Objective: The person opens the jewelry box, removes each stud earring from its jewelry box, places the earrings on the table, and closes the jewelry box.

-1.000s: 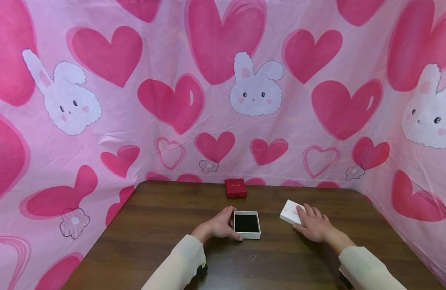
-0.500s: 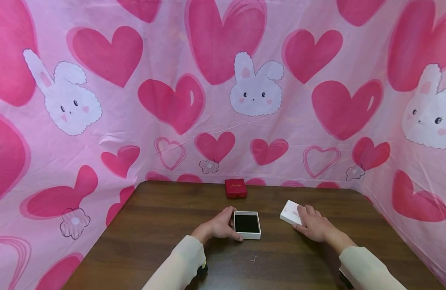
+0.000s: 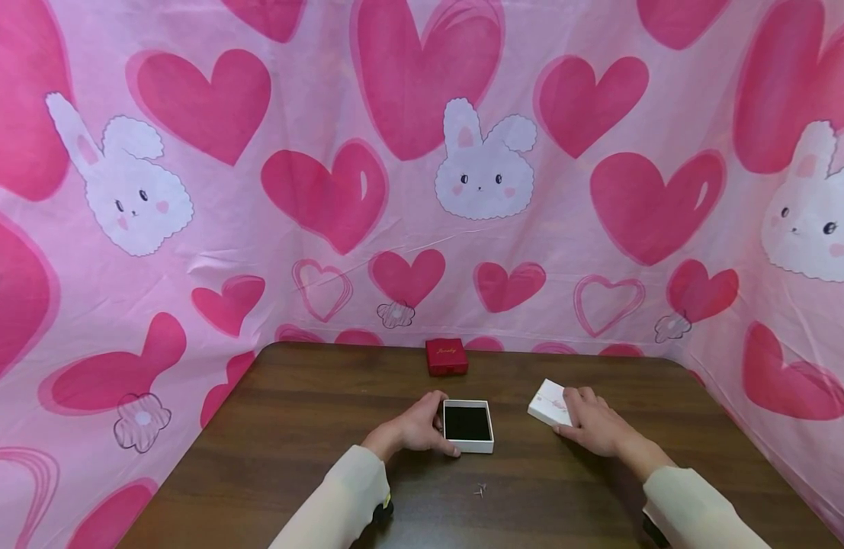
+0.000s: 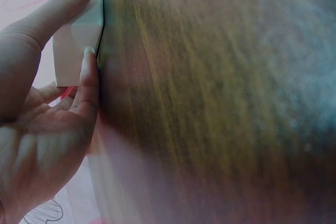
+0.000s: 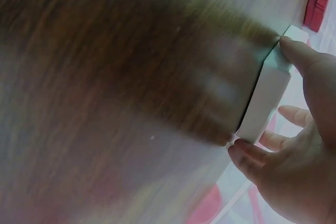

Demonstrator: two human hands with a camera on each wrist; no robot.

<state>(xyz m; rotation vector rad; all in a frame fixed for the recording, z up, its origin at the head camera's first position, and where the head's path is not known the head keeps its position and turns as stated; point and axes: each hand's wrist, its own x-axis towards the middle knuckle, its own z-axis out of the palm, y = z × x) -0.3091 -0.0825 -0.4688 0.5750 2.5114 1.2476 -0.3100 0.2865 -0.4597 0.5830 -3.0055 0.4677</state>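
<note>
In the head view, a small white square box with a black lining sits uncovered mid-table. My left hand holds it by its left side, the thumb at the near corner. The left wrist view has thumb and fingers on either side of the box's white wall. To the right lies a white box lid with faint pink print, set at an angle on the wood. My right hand grips its right part, hiding some of the print. In the right wrist view, thumb and fingers span the lid's side.
Small shiny metal pieces lie on the brown wooden table in front of the white box. A red box with gold lettering stands near the back edge. Pink cloth with hearts and rabbits hangs behind and at both sides.
The fingers of my right hand have drawn in around the lid, and the lid has shifted very slightly left. My left hand and the white box have stayed still.
</note>
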